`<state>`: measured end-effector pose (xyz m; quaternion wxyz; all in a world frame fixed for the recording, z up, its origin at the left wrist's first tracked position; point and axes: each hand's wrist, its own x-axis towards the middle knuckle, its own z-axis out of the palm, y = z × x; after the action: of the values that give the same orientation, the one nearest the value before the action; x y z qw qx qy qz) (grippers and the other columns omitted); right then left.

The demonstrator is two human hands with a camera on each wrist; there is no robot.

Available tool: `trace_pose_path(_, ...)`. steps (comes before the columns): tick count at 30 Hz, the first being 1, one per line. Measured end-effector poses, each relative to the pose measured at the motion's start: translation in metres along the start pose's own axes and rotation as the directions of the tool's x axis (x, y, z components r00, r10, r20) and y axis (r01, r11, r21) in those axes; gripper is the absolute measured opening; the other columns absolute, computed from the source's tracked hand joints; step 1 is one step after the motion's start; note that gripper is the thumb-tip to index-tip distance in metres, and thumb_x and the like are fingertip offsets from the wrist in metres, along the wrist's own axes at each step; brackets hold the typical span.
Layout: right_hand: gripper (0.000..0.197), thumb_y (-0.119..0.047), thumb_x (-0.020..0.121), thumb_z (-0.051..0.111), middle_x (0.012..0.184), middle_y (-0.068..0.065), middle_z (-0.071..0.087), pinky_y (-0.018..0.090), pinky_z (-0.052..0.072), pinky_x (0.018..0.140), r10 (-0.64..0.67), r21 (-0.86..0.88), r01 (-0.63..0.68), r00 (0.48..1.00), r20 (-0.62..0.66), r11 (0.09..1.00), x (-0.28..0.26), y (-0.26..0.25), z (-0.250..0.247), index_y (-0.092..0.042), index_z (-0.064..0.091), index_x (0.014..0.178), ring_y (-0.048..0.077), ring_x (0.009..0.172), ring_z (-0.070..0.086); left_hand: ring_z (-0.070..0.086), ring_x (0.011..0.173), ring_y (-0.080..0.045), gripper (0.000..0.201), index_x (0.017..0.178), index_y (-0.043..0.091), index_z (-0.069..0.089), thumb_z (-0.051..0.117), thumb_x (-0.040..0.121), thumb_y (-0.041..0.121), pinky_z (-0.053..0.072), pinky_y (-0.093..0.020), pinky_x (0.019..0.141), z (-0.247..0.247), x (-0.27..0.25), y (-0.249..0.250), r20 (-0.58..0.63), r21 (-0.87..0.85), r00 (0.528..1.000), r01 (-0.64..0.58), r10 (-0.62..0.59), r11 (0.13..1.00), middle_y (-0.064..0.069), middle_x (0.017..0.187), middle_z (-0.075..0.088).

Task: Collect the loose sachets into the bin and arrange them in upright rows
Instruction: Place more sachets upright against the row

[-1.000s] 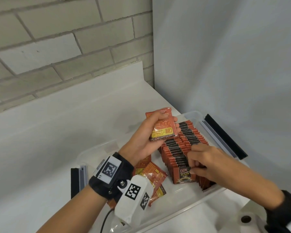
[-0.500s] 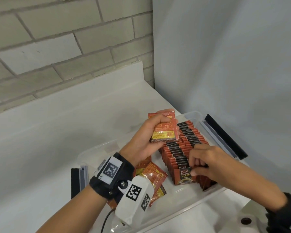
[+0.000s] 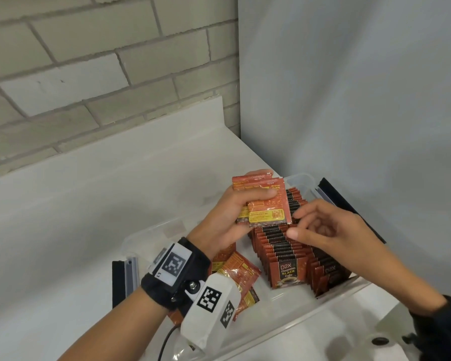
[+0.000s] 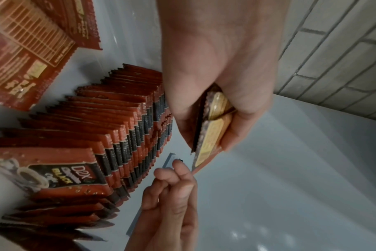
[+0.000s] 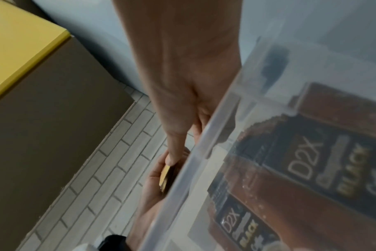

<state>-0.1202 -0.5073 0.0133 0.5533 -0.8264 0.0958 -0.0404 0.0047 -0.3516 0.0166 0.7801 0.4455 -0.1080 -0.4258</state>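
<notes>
My left hand [image 3: 245,204] grips a small fanned stack of red-orange sachets [image 3: 267,207] above the clear plastic bin [image 3: 292,324]. In the left wrist view the held sachets [image 4: 210,135] show edge-on between thumb and fingers. My right hand [image 3: 297,224] hovers just right of that stack with its fingers loosely spread and nothing in them; its fingertips [image 4: 178,171] are close to the stack's lower corner. Two upright rows of sachets [image 3: 279,246] fill the bin's right half. A few loose sachets [image 3: 241,278] lie flat in its left half.
The bin sits on a white counter [image 3: 76,204] in a corner between a brick wall [image 3: 89,74] and a pale panel [image 3: 349,100]. Black latch handles stand at the bin's left end [image 3: 119,282] and right end [image 3: 333,196]. The bin wall [image 5: 204,152] crosses the right wrist view.
My right hand has left the front of the upright row and risen to the stack in my left hand. That stack has fanned out slightly.
</notes>
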Motion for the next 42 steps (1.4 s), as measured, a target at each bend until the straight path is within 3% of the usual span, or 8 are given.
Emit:
trace_pose_path(5,0.034,-0.035,0.067,0.075,0.087,0.005,0.072,0.025,0.056,0.080,0.062,0.210,-0.075,0.996,0.068,0.975,0.001,0.004,0.001,-0.015,0.068,0.093,0.021,0.085,0.069,0.069,0.088,-0.022,0.031,0.099,0.018,0.068,0.067,0.074,0.000,0.057,-0.032,0.078,0.002,0.000,0.000,0.055,0.027,0.998,-0.032,0.030,0.999,-0.005,0.091,0.071)
trace_pose_path(11,0.005,-0.020,0.074,0.070,0.068,0.003,0.067,0.016,0.049,0.060,0.062,0.375,-0.082,0.996,0.065,0.923,-0.001,-0.001,-0.002,-0.017,0.072,0.078,0.009,0.058,0.056,0.067,0.092,-0.023,0.033,0.106,0.015,0.061,0.066,0.078,-0.001,0.056,-0.032,0.081,0.005,-0.002,-0.002,0.092,0.073,0.996,-0.022,0.015,0.997,-0.006,0.095,0.069)
trace_pose_path(15,0.010,-0.025,0.067,0.075,0.069,0.015,0.069,0.021,0.053,0.056,0.044,0.529,-0.011,0.998,-0.050,0.849,-0.001,0.001,-0.002,-0.018,0.071,0.074,0.021,0.055,0.064,0.066,0.098,-0.024,0.032,0.105,0.012,0.061,0.057,0.081,0.032,0.055,-0.032,0.085,0.008,-0.005,0.000,0.074,0.060,0.997,0.029,-0.034,0.998,-0.010,0.102,0.069)
trace_pose_path(19,0.034,-0.042,0.058,0.085,0.099,0.012,0.073,0.024,0.057,0.074,-0.087,0.566,0.152,0.986,-0.141,0.811,-0.004,0.005,-0.002,-0.018,0.072,0.078,0.024,0.091,0.072,0.063,0.099,-0.024,0.051,0.104,0.012,0.057,0.048,0.081,0.057,0.048,-0.035,0.095,0.006,-0.005,0.004,0.058,0.059,0.985,0.159,-0.163,0.985,-0.013,0.101,0.067)
trace_pose_path(29,0.031,-0.053,0.068,0.076,0.103,0.001,0.072,0.025,0.057,0.077,-0.199,0.407,0.233,0.972,-0.126,0.883,-0.007,0.007,-0.001,-0.023,0.075,0.078,0.016,0.103,0.067,0.069,0.082,-0.015,0.013,0.091,0.021,0.071,0.067,0.080,0.015,0.056,-0.026,0.072,0.007,-0.004,-0.003,0.149,0.196,0.945,0.260,-0.290,0.946,-0.003,0.088,0.072)
trace_pose_path(32,0.031,-0.053,0.069,0.075,0.103,0.000,0.071,0.025,0.057,0.076,-0.201,0.394,0.236,0.971,-0.127,0.888,-0.008,0.007,-0.001,-0.023,0.075,0.078,0.015,0.103,0.067,0.070,0.083,-0.016,0.024,0.097,0.018,0.065,0.059,0.085,-0.002,0.056,-0.026,0.073,0.005,-0.004,-0.003,0.168,0.218,0.943,0.248,-0.287,0.944,-0.003,0.087,0.072)
trace_pose_path(38,0.022,-0.032,0.081,0.064,0.100,0.003,0.073,0.022,0.055,0.077,-0.102,0.423,0.161,0.982,-0.160,0.892,-0.004,0.006,0.000,-0.019,0.067,0.098,0.014,0.093,0.069,0.070,0.083,-0.017,0.027,0.102,0.013,0.060,0.065,0.078,0.002,0.057,-0.027,0.072,0.011,-0.005,-0.002,0.114,0.169,0.986,0.099,-0.120,0.981,-0.004,0.086,0.072)
trace_pose_path(42,0.059,-0.064,0.069,0.071,0.105,0.005,0.072,0.023,0.054,0.080,-0.042,0.391,0.033,0.999,0.014,0.920,-0.004,0.003,0.001,-0.021,0.061,0.108,0.019,0.092,0.070,0.069,0.085,-0.021,0.029,0.107,0.014,0.058,0.062,0.081,0.002,0.058,-0.030,0.071,0.011,-0.002,-0.002,0.014,0.062,1.000,-0.021,0.021,0.998,-0.007,0.091,0.069)
